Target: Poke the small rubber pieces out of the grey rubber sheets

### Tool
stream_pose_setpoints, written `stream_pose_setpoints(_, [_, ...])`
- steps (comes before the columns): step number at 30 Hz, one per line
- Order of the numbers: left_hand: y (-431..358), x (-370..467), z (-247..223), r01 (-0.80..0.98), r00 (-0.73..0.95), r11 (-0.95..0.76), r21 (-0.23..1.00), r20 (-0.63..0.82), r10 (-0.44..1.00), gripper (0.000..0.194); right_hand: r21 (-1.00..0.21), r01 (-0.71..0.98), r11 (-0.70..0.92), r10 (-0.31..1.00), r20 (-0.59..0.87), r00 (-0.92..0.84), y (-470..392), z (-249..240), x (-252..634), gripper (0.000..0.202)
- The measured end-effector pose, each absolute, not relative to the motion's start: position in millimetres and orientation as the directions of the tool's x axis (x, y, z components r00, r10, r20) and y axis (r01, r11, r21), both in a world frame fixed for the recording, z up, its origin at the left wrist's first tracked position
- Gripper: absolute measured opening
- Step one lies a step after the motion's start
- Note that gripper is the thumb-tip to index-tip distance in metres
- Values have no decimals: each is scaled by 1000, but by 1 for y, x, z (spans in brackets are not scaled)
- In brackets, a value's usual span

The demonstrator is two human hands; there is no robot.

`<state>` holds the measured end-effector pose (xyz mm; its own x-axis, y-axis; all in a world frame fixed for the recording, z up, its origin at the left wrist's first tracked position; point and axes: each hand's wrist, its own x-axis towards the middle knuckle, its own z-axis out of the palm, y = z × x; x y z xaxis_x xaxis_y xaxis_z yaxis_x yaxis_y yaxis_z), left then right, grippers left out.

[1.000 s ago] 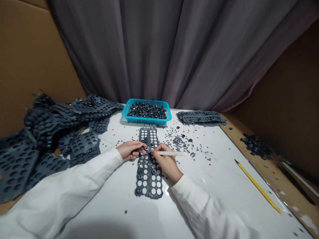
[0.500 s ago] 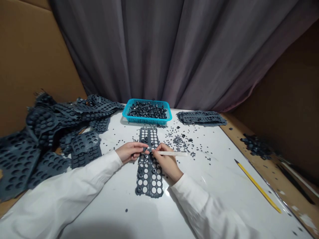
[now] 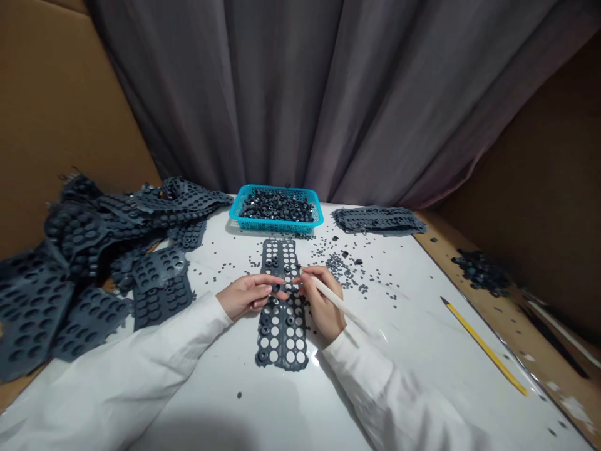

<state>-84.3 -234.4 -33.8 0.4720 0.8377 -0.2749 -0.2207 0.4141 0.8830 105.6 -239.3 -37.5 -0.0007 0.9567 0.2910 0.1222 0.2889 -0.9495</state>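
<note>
My left hand [image 3: 248,292] pinches a small black rubber ring-like piece [image 3: 275,289] between thumb and fingers, above the perforated dark rubber sheet [image 3: 283,319]. That sheet lies lengthwise on the white table, with rows of round holes and a few black pieces still in it. My right hand [image 3: 323,304] is closed round a slim white stick [image 3: 345,309], its tip near the left fingers and its back end slanting down to the right. Exactly what the stick's tip touches is too small to tell.
Behind the sheet stands a blue basket [image 3: 277,224] of small black pieces. Dark rubber sheets [image 3: 162,272] are heaped at left; a stack [image 3: 378,220] lies back right. Tiny dark discs [image 3: 342,269] litter the table. A yellow pencil-like tool [image 3: 486,346] lies near the right edge.
The white stick has swung from nearly level to slanting down toward my right wrist. My right hand has shifted slightly right, away from the left fingers.
</note>
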Motion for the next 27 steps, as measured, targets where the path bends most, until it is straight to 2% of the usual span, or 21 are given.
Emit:
stream_pose_setpoints(4, [-242, -81, -33, -174, 428, 338, 925, -238, 872, 53, -893, 166, 418, 906, 398, -143, -252, -35, 111, 26])
stream_pose_setpoints(9, [-246, -80, -31, -137, 399, 287, 948, -212, 892, 50, -625, 422, 656, 754, 527, -392, -254, -38, 112, 15])
stream_pose_setpoints(11, [-247, -79, -30, -137, 394, 273, 952, -200, 897, 45, -564, 467, 681, 732, 543, -413, -252, -39, 111, 14])
stream_pose_setpoints(15, [-249, -79, -32, -142, 415, 281, 949, -201, 887, 40, -520, 488, 701, 712, 555, -431, -249, -41, 109, 13])
stream_pose_setpoints(19, [-248, -80, -37, -147, 411, 294, 944, -212, 887, 40, -568, 456, 685, 728, 511, -457, -249, -41, 104, 12])
stream_pose_setpoints(23, [-248, -79, -41, -149, 360, 298, 943, -229, 904, 39, -742, 339, 578, 805, 448, -390, -250, -41, 98, 11])
stream_pose_setpoints(27, [-251, -73, -39, -162, 335, 334, 929, -266, 904, 38, -891, 218, 398, 881, 304, -363, -252, -38, 97, 11])
